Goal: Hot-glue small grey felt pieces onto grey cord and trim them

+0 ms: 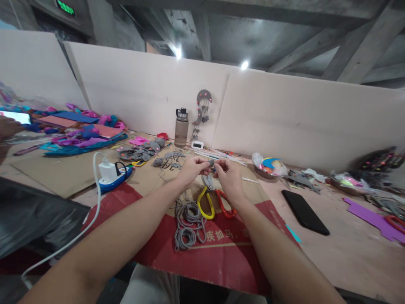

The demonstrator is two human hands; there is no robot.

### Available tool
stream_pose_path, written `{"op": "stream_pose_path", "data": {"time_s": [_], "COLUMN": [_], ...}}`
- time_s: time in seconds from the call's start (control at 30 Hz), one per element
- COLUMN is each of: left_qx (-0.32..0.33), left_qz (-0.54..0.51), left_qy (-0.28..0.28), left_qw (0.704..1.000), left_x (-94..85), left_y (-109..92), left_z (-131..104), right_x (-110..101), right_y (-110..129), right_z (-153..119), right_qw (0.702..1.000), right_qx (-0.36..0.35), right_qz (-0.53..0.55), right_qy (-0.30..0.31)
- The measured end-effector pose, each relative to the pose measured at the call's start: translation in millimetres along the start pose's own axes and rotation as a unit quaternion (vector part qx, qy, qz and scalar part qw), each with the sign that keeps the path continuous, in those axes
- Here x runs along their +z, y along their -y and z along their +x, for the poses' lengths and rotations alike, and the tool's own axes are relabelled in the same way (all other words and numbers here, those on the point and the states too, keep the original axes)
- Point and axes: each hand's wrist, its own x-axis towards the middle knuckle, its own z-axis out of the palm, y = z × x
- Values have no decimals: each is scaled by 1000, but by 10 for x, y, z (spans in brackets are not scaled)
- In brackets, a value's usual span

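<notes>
1. Red and tan cardboard [234,270] covers part of the pinkish counter [351,257]; pale panels [152,84] stand behind, under concrete beams [247,8].
2. Metal bowl [267,174] at right: crumpled clear plastic and a blue-and-yellow crescent [272,163] inside. Translucent grey bottle [181,133] upright near the panels.
3. Small dark grey piece [211,162]: above the cardboard, between both hands. Left hand [194,169] pinches it, thumb against finger. Right hand [230,175] is bent close beside it; whether that grip pinches anything, I cannot tell.
4. Soft grey cord [193,218] lies in round coils beside scissors [208,182] with yellow and red looped handles.
</notes>
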Motion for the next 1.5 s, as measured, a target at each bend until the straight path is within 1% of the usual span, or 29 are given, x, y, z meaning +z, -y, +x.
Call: {"op": "stream_pose_path", "data": {"time_s": [0.17,0.23,0.33,0.4,0.47,0.57,0.67,0.73,0.77,0.83,0.87,0.9,0.97,1.07,1.17,1.23,1.3,1.4,1.5], "left_qx": [51,52,24,16,12,6,3,2,3,7,9,10,12,18,35,38,38,34,34], "left_qz": [71,78,26,-11,-30,-44,-52,-53,-52,-46,-42,-37,-26,-1,25,31,28,20,13], "left_qy": [25,25,-8,-37,-54,-85,-110,-114,-115,-115,-114,-115,-116,-115,-115,-116,-119,-122,-129], "left_qw": [996,995,999,999,998,995,993,992,992,992,993,993,993,993,992,992,992,992,991], "left_x": [37,36,-6,-59,-123,-219,-294,-326,-336,-344,-344,-341,-331,-313,-301,-301,-307,-327,-357], "left_y": [-39,-34,-5,9,12,14,30,45,51,59,61,63,66,69,68,65,63,59,52], "left_z": [-54,-52,1,55,107,165,208,232,241,251,252,251,242,219,194,185,187,206,229], "right_x": [5,6,6,6,2,-27,-95,-151,-177,-217,-228,-234,-230,-201,-176,-185,-219,-285,-311], "right_y": [-23,-24,-23,-32,-46,-43,35,118,159,225,245,254,242,164,83,64,72,86,52], "right_z": [-3,-4,-11,-9,2,10,-64,-175,-243,-380,-440,-491,-561,-596,-576,-543,-498,-417,-352], "right_qw": [999,999,1000,999,997,985,954,918,897,853,838,829,831,859,883,897,908,909,915], "right_qx": [3,5,9,12,12,-2,-10,18,24,21,20,18,16,3,-1,7,35,104,145], "right_qz": [-41,-41,-24,-28,-62,-150,-266,-350,-395,-469,-492,-503,-495,-438,-399,-366,-330,-301,-284], "right_qy": [-14,-14,-1,23,49,86,140,185,199,227,237,242,252,265,248,248,257,270,248]}}
